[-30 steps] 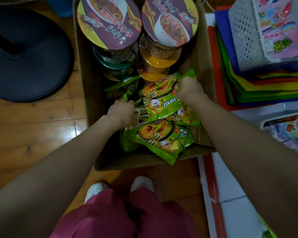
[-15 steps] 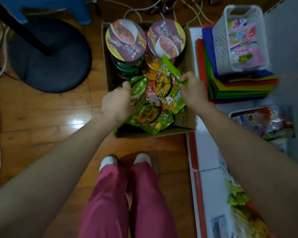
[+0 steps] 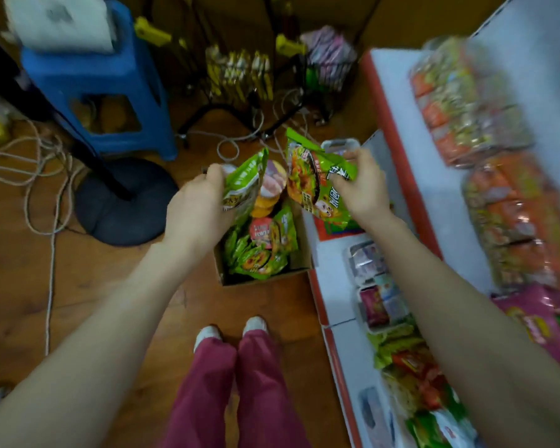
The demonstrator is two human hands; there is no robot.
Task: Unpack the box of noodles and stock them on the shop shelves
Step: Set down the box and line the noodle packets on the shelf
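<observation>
Head cam: both bare forearms reach fwd over the brown cardboard box point(image 3: 299, 258) on the wood floor. Left hand point(image 3: 196, 210) is clamped on a green foil noodle packet point(image 3: 244, 184), held upright above the box. Right hand point(image 3: 362, 185) pinches a second green noodle packet w/ printed bowl point(image 3: 314, 179), raised beside the white red-edged shelf point(image 3: 340, 273). More packets lie in the box; the cups beneath look blurred.

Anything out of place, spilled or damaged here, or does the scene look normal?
Nothing looks spilled or damaged. The left hand and right hand each hold a green noodle packet above the cardboard box. The only untidy thing is the loose white cord trailing across the wooden floor.
</observation>
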